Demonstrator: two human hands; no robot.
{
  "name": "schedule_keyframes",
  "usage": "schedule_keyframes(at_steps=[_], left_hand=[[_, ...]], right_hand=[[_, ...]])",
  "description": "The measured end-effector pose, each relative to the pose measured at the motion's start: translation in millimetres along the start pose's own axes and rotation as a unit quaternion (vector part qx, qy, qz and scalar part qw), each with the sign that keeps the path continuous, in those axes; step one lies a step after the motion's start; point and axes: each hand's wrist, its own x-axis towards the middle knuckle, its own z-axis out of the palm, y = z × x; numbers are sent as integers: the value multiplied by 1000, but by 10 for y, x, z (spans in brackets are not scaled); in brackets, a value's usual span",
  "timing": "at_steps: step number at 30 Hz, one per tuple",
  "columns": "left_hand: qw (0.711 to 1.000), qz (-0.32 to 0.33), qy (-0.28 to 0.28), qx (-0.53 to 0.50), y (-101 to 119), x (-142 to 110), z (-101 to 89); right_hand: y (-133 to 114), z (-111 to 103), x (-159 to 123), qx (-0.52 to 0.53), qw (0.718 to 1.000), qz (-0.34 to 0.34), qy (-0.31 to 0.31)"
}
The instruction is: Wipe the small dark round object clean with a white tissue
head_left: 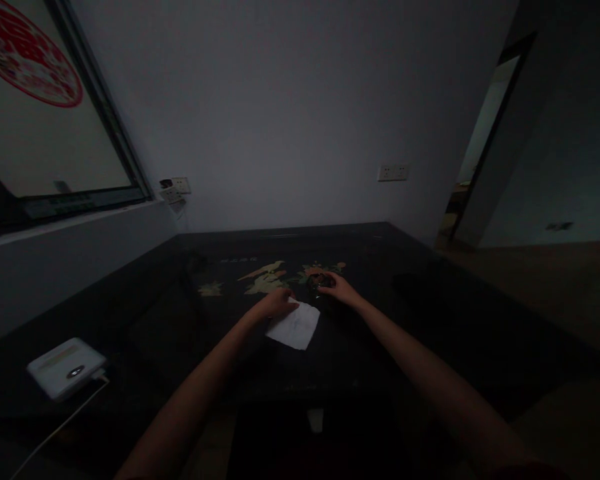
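Note:
My left hand (279, 304) pinches the upper edge of a white paper tissue (296, 328), which hangs or lies flat towards me over the dark tabletop. Just to its right, my right hand (339, 289) has its fingers closed round the right side of a small, dark, shiny object (318, 283). It looks like a small glass or jar, but the dim light hides its exact kind. Behind both hands, a bird and flowers (266, 277) decorate the table surface.
The black table (220, 360) reaches back to a grey wall. On the left stands a white box-shaped device (67, 368) with a cable (60, 428) trailing over the front edge. Wall sockets (393, 173) sit above the table, and a window (40, 133) is at left.

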Motion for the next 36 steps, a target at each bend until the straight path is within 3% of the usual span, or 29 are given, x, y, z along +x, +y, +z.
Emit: schedule_keyframes(at_steps=[5,8,11,17,22,25,29,36], left_hand=[[1000,1,-13,25,331,161,229],[994,-43,54,79,400,178,336],[987,-73,87,116,366,132,348],[993,-83,24,78,153,105,282],[997,-57,4,57,75,168,296],[998,-44,18,41,80,175,298],[999,-37,32,3,84,159,297],[981,-93,52,-160,65,168,243]], right_hand=[[-82,46,25,2,999,-34,-33],[-125,81,-23,-49,997,-57,-30],[-163,101,-89,-129,989,-66,-18],[-166,161,-156,-202,978,-48,31],[-111,191,-152,-208,977,-22,46],[-73,208,-136,-213,974,13,72],[-38,238,-117,-191,977,10,91],[-81,208,-122,-126,983,29,128]])
